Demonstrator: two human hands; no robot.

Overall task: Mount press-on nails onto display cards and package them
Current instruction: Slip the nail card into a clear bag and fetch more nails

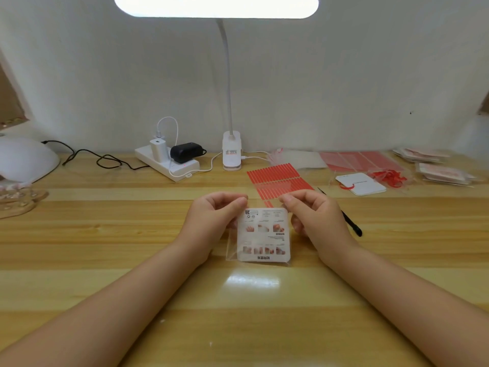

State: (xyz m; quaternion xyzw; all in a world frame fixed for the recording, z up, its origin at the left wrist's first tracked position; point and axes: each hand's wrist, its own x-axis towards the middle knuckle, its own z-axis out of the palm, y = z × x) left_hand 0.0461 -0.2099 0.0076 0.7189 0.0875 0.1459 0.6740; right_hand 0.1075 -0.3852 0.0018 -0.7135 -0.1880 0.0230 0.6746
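Print and small photos on display card (263,234) too blurred to read; clear bag (232,247) edges barely traceable, open end lost behind fingertips of left hand (214,215) and right hand (315,215). Black tool (350,225) partly hidden behind right hand, type unclear. White dome device (26,160) and clear items (16,202) cut by left edge, lamp head (215,5) cropped at top, stacked packets (439,173) far right too blurred to identify.
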